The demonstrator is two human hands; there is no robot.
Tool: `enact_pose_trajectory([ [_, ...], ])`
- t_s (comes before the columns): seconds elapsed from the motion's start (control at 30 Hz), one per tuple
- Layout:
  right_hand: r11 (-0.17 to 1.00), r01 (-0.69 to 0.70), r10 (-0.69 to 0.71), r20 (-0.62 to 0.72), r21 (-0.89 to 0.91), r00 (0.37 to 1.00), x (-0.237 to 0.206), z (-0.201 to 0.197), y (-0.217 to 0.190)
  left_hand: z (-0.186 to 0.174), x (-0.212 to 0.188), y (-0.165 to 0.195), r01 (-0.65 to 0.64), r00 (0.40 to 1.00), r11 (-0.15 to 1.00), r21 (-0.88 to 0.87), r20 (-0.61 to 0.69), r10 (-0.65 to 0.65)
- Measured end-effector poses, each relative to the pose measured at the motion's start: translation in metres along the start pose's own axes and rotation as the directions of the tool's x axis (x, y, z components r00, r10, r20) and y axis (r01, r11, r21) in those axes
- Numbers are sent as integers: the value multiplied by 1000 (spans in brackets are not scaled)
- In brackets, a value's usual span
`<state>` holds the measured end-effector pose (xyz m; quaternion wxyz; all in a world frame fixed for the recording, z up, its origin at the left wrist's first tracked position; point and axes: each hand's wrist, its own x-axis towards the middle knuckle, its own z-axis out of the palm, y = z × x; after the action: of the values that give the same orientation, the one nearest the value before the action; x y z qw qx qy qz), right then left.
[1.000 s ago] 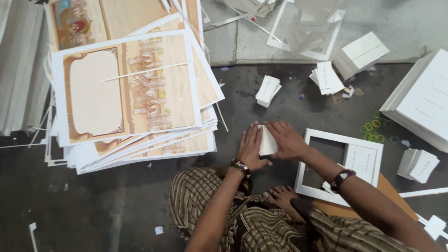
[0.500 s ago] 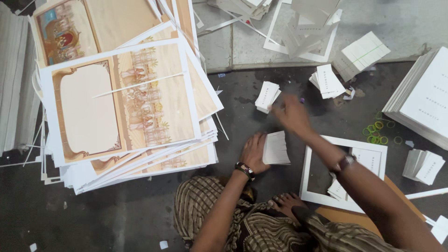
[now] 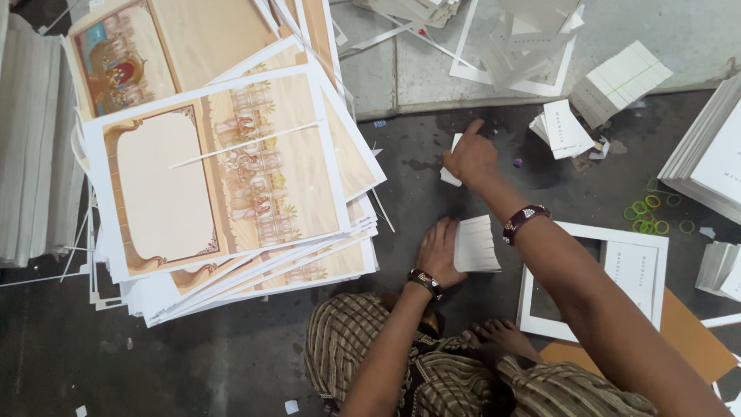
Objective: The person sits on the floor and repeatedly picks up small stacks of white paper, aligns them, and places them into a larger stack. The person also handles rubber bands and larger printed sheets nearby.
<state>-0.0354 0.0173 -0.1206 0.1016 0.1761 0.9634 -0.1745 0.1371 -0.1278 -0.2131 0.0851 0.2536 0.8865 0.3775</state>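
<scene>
I sit on a dark floor. My left hand (image 3: pixel 438 252) holds a small stack of white cards (image 3: pixel 476 243) upright on the floor in front of my knee. My right hand (image 3: pixel 471 158) is stretched forward and rests on another small pile of white cards (image 3: pixel 449 171) farther away, mostly covering it; whether the fingers grip it I cannot tell. Both wrists wear bead bracelets.
A big fanned stack of printed beige sheets (image 3: pixel 224 177) lies at left. A white cut-out frame (image 3: pixel 598 282) lies at right on brown board. More card piles (image 3: pixel 563 127), white offcuts (image 3: pixel 532 46), stacked paper (image 3: pixel 714 158) and green rubber bands (image 3: pixel 644 216) are scattered behind.
My right hand left the card stack by my left hand and reached forward to the farther pile. My left hand kept the stack and stayed put.
</scene>
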Motion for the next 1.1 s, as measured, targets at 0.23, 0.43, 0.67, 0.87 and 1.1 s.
enact_pose_trajectory([
  [0.23,996,-20,19,5,86,1000,-2,-10,10,0,1,0,12,1000,1000,5,27,-12],
  [0.43,934,-19,-5,67,356,998,2,-28,41,-1,3,0,27,998,1000,1,62,-27],
  [0.67,300,-304,-162,362,904,918,-25,-26,117,-5,6,1,69,991,994,79,105,-77],
  [0.87,728,2,-178,186,686,966,-50,-11,127,-7,6,5,72,993,990,122,84,-82],
  [1.1,772,521,-462,-242,363,853,-63,3,101,-13,6,10,87,994,990,111,51,-93],
])
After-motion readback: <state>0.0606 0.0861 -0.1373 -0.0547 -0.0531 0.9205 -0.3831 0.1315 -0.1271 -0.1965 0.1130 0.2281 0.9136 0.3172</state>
